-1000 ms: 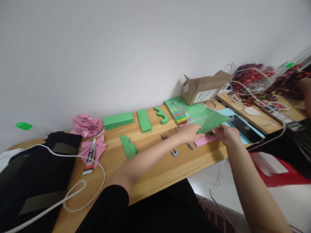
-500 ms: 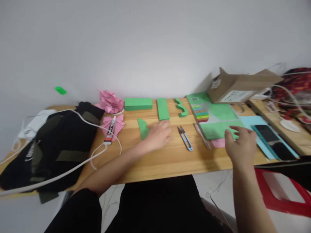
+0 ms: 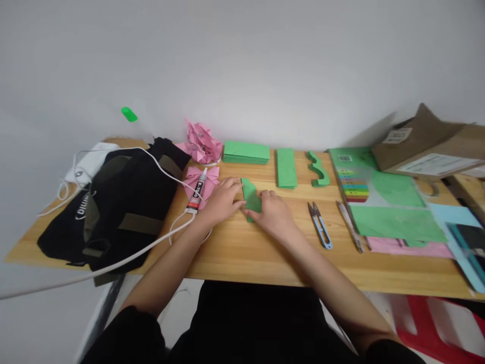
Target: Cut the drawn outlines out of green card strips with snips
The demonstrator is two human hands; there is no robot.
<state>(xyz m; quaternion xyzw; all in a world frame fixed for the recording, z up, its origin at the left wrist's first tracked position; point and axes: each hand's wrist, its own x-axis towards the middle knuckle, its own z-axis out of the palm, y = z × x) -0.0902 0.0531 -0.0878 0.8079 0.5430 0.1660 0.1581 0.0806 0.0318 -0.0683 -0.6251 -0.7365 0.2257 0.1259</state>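
Note:
A small green paper piece (image 3: pixel 250 197) with a cut edge lies at the middle of the table, between my two hands. My left hand (image 3: pixel 223 201) grips its left edge, thumb and fingers closed in. From the other side my right hand (image 3: pixel 276 215) holds it with curled fingers and a thumb at the lower edge. Behind are a stack of green paper strips (image 3: pixel 246 152), a shorter green stack (image 3: pixel 286 168) and a wavy green cutout (image 3: pixel 318 169). Blue-handled thread snips (image 3: pixel 320 226) lie right of my right hand.
A glue tube (image 3: pixel 196 192) rests on folded pink paper beside my left hand. A white cable (image 3: pixel 113 270) crosses the black bag (image 3: pixel 125 212). Rightward are a pen (image 3: pixel 349 226), a green paper pack (image 3: pixel 397 222) and a cardboard box (image 3: pixel 435 146).
My right hand has come left from the green paper pack to the small green piece. My left hand now grips that piece's left edge. The view has shifted.

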